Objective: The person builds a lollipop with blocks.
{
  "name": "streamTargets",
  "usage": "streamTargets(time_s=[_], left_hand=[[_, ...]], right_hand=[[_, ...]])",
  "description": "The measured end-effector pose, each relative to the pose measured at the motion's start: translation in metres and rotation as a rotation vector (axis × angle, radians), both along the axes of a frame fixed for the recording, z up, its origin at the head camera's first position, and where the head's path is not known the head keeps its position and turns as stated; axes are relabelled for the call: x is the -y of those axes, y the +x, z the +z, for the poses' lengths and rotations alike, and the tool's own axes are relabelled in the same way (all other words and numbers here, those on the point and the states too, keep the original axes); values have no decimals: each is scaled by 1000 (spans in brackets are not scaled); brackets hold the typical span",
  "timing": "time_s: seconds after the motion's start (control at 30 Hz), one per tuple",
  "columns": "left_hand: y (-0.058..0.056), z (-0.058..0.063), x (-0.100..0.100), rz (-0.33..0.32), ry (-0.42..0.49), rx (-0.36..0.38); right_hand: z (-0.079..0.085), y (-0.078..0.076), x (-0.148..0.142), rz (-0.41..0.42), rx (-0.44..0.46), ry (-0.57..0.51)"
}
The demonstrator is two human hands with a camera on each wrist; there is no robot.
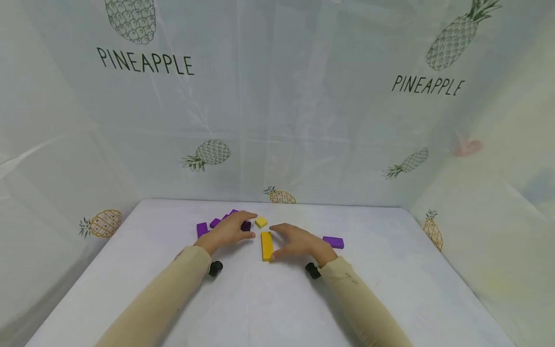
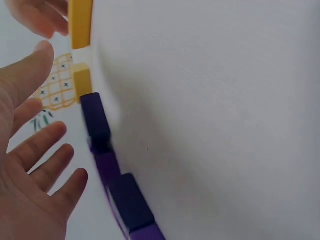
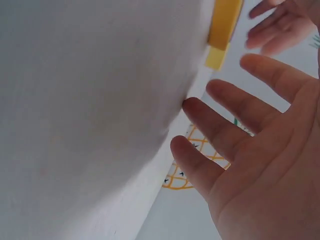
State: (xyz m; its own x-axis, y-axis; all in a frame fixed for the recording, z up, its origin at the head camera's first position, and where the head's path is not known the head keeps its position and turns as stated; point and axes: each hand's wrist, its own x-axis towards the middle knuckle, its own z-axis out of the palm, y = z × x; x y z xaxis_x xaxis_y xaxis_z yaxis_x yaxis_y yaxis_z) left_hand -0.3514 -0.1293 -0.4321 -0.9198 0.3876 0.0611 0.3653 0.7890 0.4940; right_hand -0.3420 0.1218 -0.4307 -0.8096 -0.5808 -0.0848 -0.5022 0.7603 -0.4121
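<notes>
A long yellow block [image 1: 266, 246] lies on the table between the two hands, with a small yellow block [image 1: 261, 222] just behind it. My left hand [image 1: 229, 230] hovers to the left of them, fingers spread and holding nothing. Close to its fingers is a dark purple block [image 1: 245, 226], also visible in the left wrist view [image 2: 95, 116]. On the right, my right hand [image 1: 299, 241] has its thumb tip at the near end of the long block; whether they touch I cannot tell. Its fingers [image 3: 215, 125] are extended in the right wrist view, with nothing in them.
Several purple blocks [image 1: 202, 229] lie behind and left of my left hand, partly hidden by it. Another purple block [image 1: 333, 242] lies beyond my right wrist. A white cloth with pineapple prints rises behind and beside the white table [image 1: 260, 308].
</notes>
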Motion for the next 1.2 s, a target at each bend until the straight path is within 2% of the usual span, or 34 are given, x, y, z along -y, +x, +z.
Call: streamTargets(time_s=[0.2, 0.33, 0.5, 0.63, 0.77, 1.0, 1.2], left_hand=[[-15, -1, -6, 21, 35, 11], [-20, -3, -11, 32, 52, 21], [-27, -7, -20, 53, 7, 28], [-32, -9, -25, 51, -59, -10], [-35, -8, -28, 51, -103, -34], [-35, -5, -33, 67, -93, -24], [-32, -3, -38, 40, -114, -13]], right_hand=[[1, 5, 9, 43, -12, -55], [0, 6, 13, 73, -25, -48], [2, 9, 15, 88, -20, -38], [2, 9, 15, 96, -29, -32], [2, 9, 15, 96, -34, -30], [1, 10, 13, 64, -17, -22], [0, 14, 8, 47, -6, -11]])
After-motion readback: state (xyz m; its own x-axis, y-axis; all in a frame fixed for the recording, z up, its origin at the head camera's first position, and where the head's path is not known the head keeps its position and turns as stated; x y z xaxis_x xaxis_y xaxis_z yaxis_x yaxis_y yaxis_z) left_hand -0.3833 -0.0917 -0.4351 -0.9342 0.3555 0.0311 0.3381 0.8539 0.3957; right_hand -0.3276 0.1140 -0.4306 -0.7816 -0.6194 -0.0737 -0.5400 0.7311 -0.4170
